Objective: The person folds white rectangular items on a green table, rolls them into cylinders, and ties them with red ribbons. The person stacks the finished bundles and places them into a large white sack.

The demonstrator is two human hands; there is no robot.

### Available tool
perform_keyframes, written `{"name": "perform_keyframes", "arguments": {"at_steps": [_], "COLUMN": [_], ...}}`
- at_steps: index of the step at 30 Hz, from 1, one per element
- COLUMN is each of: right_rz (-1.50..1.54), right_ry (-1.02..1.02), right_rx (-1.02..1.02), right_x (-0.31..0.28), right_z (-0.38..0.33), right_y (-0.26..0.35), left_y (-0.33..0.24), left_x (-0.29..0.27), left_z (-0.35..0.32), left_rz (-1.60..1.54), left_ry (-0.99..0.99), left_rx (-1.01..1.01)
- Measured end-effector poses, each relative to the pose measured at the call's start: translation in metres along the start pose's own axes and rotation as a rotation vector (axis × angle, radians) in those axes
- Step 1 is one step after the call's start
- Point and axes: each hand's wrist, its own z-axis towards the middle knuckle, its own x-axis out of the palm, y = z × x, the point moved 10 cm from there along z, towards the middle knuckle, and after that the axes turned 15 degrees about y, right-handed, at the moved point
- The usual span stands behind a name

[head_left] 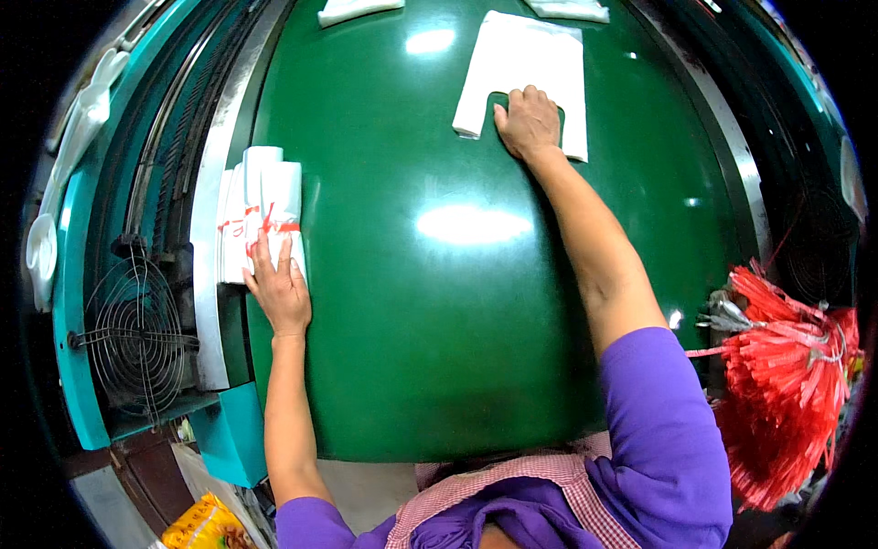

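Observation:
My left hand (279, 288) lies flat, fingers apart, on the near end of a folded bundle of white plastic bags (259, 206) tied with a red strip, at the left edge of the green conveyor belt (430, 302). My right hand (528, 122) reaches far forward and presses on the handle cut-out of a flat stack of white plastic bags (529, 64) lying on the belt. Its fingers curl over the stack's lower edge.
Two more white bag stacks (357, 9) (567, 9) lie at the belt's far end. A round wire fan guard (137, 334) sits in the teal machine frame on the left. A bunch of red plastic ties (791, 393) hangs at the right. A yellow packet (206, 523) lies low left.

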Motion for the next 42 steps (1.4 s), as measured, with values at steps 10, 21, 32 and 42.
{"name": "perform_keyframes", "arguments": {"at_steps": [10,21,32,42], "right_rz": [0.153,-0.044,0.558,0.630], "right_ry": [0.056,0.702,0.410,0.461], "right_rx": [-0.531,-0.738,-0.765,-0.339], "right_x": [-0.068,-0.098,-0.127,-0.095], "right_z": [-0.231,-0.469,-0.456,-0.362], "right_y": [0.073,0.008,-0.006,0.028], "left_y": [-0.049,-0.206,-0.241,-0.290], "left_x": [-0.054,-0.079,-0.090,-0.082], "left_z": [-0.036,-0.265,-0.193,-0.164], "left_rz": [0.212,-0.272,-0.786,-0.559], "left_ry": [-0.142,0.615,0.448,0.313], "left_rx": [0.161,0.796,0.681,0.540]}}
